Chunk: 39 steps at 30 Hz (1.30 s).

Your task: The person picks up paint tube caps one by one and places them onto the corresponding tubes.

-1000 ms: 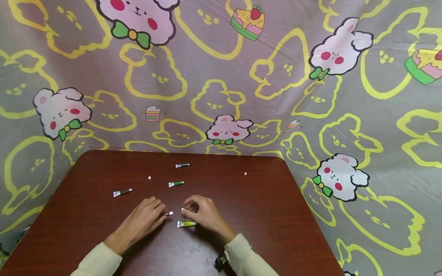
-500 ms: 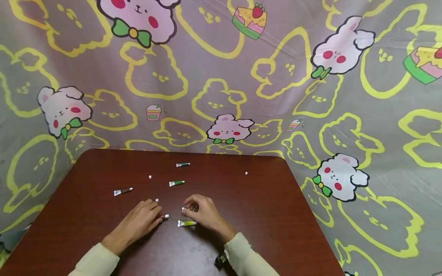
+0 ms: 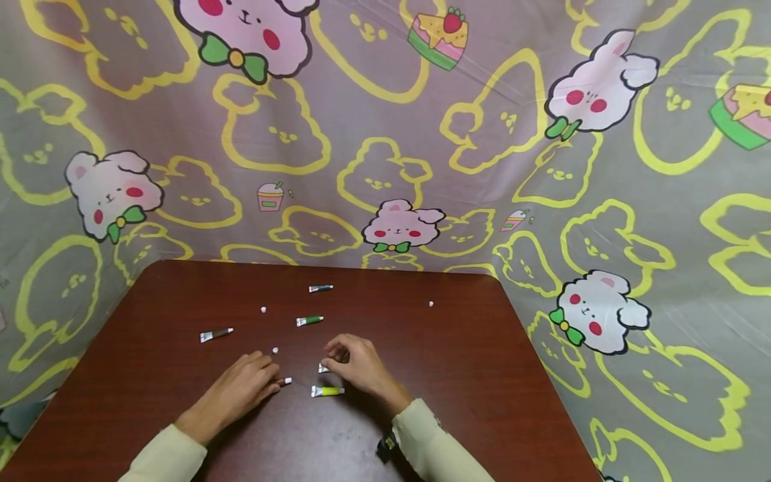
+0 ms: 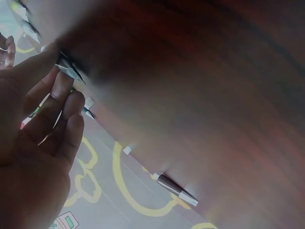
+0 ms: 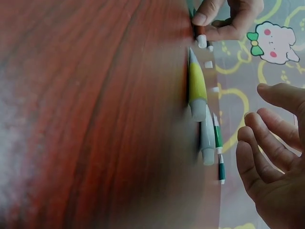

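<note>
My left hand (image 3: 237, 388) pinches a small reddish-brown paint tube (image 5: 200, 32) between thumb and fingers. Its white cap points right in the head view, and its silver crimped end (image 4: 70, 70) shows in the left wrist view. My right hand (image 5: 276, 138) has relaxed, parted fingers and is apart from the white paint tube (image 5: 208, 138) lying on the table. In the head view that hand partly covers the white tube, leaving its crimped end in sight. Just nearer to me lies a yellow paint tube (image 3: 328, 391), flat on the wood.
Farther back lie a green tube (image 3: 310, 321), a dark teal tube (image 3: 321, 288) and, leftward, a brown tube (image 3: 217, 335). Small white pieces (image 3: 275, 350) are scattered about. A patterned curtain (image 3: 385, 167) hangs around the brown table (image 3: 458, 375). A black object (image 3: 387, 445) sits by the right sleeve.
The left hand has drawn slightly left with the reddish-brown tube, uncovering a small white piece. My right fingers have lifted off the white tube, so more of it shows.
</note>
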Motion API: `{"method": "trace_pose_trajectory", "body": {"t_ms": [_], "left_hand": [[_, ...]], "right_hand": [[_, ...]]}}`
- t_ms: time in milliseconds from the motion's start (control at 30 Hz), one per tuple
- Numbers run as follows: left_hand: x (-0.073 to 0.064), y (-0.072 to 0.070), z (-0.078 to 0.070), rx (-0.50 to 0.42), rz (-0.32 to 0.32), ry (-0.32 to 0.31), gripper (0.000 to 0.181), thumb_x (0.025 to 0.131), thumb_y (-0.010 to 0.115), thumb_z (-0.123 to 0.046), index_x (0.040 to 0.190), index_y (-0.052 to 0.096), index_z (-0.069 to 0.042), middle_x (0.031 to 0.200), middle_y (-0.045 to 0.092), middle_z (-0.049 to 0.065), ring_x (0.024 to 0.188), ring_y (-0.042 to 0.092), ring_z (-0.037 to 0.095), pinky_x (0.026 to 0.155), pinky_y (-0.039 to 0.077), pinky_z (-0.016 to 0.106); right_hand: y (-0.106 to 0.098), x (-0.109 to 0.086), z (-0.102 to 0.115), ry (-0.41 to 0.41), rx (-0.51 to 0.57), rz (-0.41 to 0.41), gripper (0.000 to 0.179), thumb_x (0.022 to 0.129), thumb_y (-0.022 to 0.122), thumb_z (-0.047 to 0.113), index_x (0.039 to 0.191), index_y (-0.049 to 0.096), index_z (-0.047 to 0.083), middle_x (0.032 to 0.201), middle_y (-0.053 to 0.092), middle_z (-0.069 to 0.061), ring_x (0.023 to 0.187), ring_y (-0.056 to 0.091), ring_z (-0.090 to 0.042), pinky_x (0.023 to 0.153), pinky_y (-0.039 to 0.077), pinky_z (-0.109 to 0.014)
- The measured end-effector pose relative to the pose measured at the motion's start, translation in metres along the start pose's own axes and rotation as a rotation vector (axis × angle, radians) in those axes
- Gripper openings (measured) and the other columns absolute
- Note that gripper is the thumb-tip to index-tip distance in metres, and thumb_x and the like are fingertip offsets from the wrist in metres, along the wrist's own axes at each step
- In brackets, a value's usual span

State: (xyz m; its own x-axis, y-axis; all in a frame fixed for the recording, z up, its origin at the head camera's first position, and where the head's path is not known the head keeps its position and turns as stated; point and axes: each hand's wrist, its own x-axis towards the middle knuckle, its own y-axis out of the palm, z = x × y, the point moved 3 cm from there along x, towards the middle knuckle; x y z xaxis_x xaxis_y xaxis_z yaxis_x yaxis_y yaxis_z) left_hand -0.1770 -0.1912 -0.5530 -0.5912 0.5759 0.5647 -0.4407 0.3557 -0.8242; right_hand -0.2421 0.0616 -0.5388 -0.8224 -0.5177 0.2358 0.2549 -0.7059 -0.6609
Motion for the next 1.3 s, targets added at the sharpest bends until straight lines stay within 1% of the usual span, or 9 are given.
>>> {"method": "trace_pose_trajectory", "body": {"t_ms": [100,200,367,500,667,767,933,1133,1300], "left_hand": [[0.0,0.001,0.001,-0.003,0.016,-0.006,0.03,0.076,0.093,-0.023,0.083,0.064,-0.019,0.079,0.059,-0.006,0.074,0.053,0.018,0.067,0.045,0.036],[0.0,0.001,0.001,-0.008,0.019,-0.01,0.03,0.077,0.093,-0.023,0.083,0.064,-0.018,0.08,0.059,-0.006,0.075,0.053,0.018,0.068,0.045,0.036],[0.001,0.0,0.002,-0.023,0.013,-0.009,0.029,0.078,0.092,-0.024,0.083,0.064,-0.019,0.079,0.058,-0.006,0.075,0.053,0.018,0.07,0.047,0.037],[0.001,0.0,0.005,-0.037,0.012,-0.016,0.026,0.08,0.091,-0.027,0.084,0.066,-0.02,0.08,0.06,-0.007,0.076,0.054,0.017,0.07,0.048,0.037],[0.001,-0.006,0.012,-0.065,0.062,-0.091,0.019,0.086,0.089,-0.031,0.088,0.073,-0.021,0.085,0.064,-0.009,0.081,0.057,0.014,0.074,0.05,0.037],[0.001,-0.011,0.017,-0.071,0.074,-0.126,0.017,0.086,0.089,-0.029,0.089,0.074,-0.022,0.086,0.065,-0.009,0.082,0.057,0.013,0.076,0.05,0.037],[-0.003,-0.016,0.03,-0.052,0.044,-0.147,0.019,0.083,0.091,-0.026,0.089,0.074,-0.021,0.086,0.067,-0.007,0.082,0.058,0.016,0.077,0.051,0.039],[-0.01,-0.018,0.045,-0.023,-0.02,-0.161,0.025,0.077,0.093,-0.025,0.091,0.073,-0.017,0.087,0.067,-0.003,0.081,0.061,0.021,0.074,0.051,0.044],[-0.015,-0.017,0.053,-0.036,-0.026,-0.209,0.029,0.076,0.095,-0.021,0.094,0.075,-0.013,0.089,0.068,0.001,0.082,0.063,0.023,0.075,0.055,0.046]], "right_hand": [[0.001,0.003,-0.001,0.005,-0.002,0.007,0.022,0.094,0.086,0.02,0.111,0.078,0.008,0.095,0.077,-0.002,0.083,0.071,-0.01,0.078,0.063,-0.03],[0.001,0.006,-0.002,0.012,-0.002,0.005,0.022,0.094,0.086,0.019,0.111,0.078,0.007,0.095,0.078,-0.002,0.082,0.069,-0.006,0.078,0.063,-0.032],[0.002,0.012,-0.005,0.026,-0.003,-0.001,0.022,0.094,0.086,0.019,0.111,0.078,0.008,0.095,0.078,-0.002,0.08,0.064,0.001,0.077,0.058,-0.022],[0.003,0.015,-0.008,0.031,-0.003,-0.003,0.024,0.094,0.086,0.021,0.112,0.078,0.008,0.095,0.078,-0.002,0.08,0.063,0.003,0.076,0.054,-0.016],[0.004,0.019,-0.009,0.031,-0.014,0.001,0.024,0.094,0.086,0.021,0.112,0.078,0.009,0.096,0.078,-0.001,0.08,0.064,0.002,0.076,0.054,-0.017],[0.004,0.021,-0.009,0.035,-0.021,0.007,0.023,0.094,0.086,0.021,0.113,0.078,0.01,0.096,0.078,0.0,0.081,0.066,0.0,0.077,0.055,-0.018],[0.005,0.025,-0.009,0.023,-0.042,0.008,0.024,0.095,0.086,0.022,0.114,0.079,0.009,0.097,0.078,0.001,0.085,0.07,-0.005,0.079,0.056,-0.018],[0.009,0.029,-0.009,0.017,-0.057,0.025,0.026,0.095,0.085,0.023,0.115,0.079,0.008,0.099,0.078,0.001,0.086,0.069,-0.003,0.08,0.054,-0.017],[0.012,0.03,-0.01,0.031,-0.065,0.047,0.026,0.095,0.085,0.024,0.116,0.079,0.009,0.099,0.077,0.002,0.086,0.067,-0.001,0.08,0.054,-0.017]]}}
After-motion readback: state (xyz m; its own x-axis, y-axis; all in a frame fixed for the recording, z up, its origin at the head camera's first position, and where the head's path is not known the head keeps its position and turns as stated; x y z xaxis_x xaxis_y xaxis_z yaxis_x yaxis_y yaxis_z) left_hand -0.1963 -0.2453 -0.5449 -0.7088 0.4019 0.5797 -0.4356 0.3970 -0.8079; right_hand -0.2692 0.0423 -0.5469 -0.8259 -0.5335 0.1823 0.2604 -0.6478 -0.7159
